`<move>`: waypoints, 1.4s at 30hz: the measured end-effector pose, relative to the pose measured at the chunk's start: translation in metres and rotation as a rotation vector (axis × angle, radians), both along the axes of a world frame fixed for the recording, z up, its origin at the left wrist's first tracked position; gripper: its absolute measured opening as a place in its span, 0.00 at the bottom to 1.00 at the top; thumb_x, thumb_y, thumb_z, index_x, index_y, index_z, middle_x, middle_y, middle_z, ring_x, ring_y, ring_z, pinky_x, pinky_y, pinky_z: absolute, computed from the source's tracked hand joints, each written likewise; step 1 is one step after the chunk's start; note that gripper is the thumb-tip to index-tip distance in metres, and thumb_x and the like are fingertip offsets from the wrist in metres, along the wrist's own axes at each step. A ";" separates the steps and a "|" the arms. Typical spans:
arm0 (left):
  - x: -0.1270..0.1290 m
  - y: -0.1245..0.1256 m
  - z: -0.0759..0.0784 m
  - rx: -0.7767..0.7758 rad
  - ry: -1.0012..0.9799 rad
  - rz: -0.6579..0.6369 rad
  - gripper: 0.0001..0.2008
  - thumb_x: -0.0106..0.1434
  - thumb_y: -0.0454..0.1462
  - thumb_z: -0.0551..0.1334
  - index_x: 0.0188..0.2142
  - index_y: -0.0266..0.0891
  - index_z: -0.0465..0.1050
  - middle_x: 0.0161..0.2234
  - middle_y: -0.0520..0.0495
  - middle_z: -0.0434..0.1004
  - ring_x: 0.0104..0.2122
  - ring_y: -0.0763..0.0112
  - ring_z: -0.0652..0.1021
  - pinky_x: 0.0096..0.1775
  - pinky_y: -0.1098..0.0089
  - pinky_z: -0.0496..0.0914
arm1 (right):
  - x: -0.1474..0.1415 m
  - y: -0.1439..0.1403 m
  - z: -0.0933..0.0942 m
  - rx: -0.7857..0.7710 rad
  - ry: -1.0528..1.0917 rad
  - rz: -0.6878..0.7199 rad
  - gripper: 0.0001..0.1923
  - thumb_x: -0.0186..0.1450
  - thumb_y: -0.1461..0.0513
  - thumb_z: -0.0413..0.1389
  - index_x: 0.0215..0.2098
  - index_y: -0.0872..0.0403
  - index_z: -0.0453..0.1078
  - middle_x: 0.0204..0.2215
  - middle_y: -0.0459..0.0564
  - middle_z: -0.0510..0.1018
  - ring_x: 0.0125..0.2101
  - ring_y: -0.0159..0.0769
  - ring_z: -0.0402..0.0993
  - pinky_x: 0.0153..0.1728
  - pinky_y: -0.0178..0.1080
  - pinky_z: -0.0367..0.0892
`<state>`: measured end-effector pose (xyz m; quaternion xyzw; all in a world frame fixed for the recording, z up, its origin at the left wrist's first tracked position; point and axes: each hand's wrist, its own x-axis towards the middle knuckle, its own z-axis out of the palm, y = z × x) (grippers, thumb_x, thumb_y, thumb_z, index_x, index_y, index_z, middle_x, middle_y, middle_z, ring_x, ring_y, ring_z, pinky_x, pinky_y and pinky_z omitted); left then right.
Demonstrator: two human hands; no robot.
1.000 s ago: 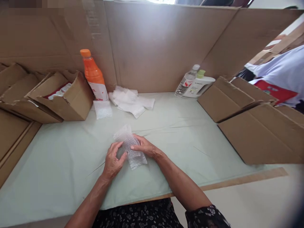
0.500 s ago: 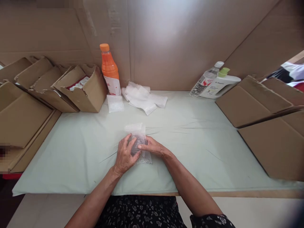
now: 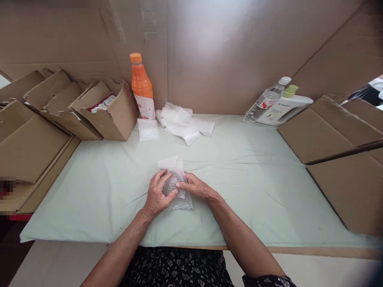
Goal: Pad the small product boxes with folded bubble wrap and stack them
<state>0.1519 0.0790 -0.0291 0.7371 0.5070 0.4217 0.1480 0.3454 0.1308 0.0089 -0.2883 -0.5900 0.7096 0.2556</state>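
A tabletop (image 3: 239, 179) covered with a pale green cloth fills the middle of the view. Tall brown cardboard sheets (image 3: 224, 56) stand as a wall from 10 to 2 o'clock, with a soft patch of light high at 12. Flattened cardboard boxes (image 3: 335, 131) lie at 3 o'clock, and more cardboard (image 3: 30, 143) is stacked at 9. A pale floor (image 3: 54, 263) shows at 7 o'clock.

The bubble-wrap pouch (image 3: 176, 184) is a small, clear, dimpled packet lying flat on the pale green surface (image 3: 245, 179), near the middle and toward the near edge. Its far end stands up a little, crumpled and open, while its near end lies spread on the cloth. Something darker shows faintly through the middle of it, too blurred to tell.
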 end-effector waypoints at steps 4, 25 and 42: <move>0.003 -0.002 0.000 -0.018 0.102 -0.027 0.28 0.63 0.40 0.65 0.61 0.39 0.65 0.61 0.33 0.67 0.60 0.48 0.71 0.58 0.48 0.68 | 0.001 0.000 -0.002 0.007 -0.023 0.000 0.29 0.67 0.49 0.60 0.59 0.56 0.68 0.49 0.52 0.77 0.48 0.40 0.73 0.51 0.41 0.67; 0.001 0.002 -0.001 -0.019 0.018 -0.053 0.13 0.67 0.35 0.60 0.50 0.41 0.73 0.49 0.40 0.79 0.49 0.59 0.78 0.50 0.57 0.73 | 0.026 0.017 0.001 0.127 -0.225 -0.394 0.22 0.64 0.48 0.59 0.46 0.56 0.74 0.36 0.49 0.79 0.37 0.40 0.74 0.38 0.39 0.69; 0.002 0.005 0.004 -0.014 -0.039 -0.035 0.12 0.65 0.32 0.59 0.47 0.39 0.75 0.47 0.40 0.79 0.47 0.60 0.79 0.49 0.57 0.74 | 0.019 0.019 -0.008 0.286 -0.391 -0.532 0.15 0.65 0.50 0.55 0.37 0.54 0.72 0.31 0.47 0.75 0.34 0.39 0.69 0.36 0.39 0.65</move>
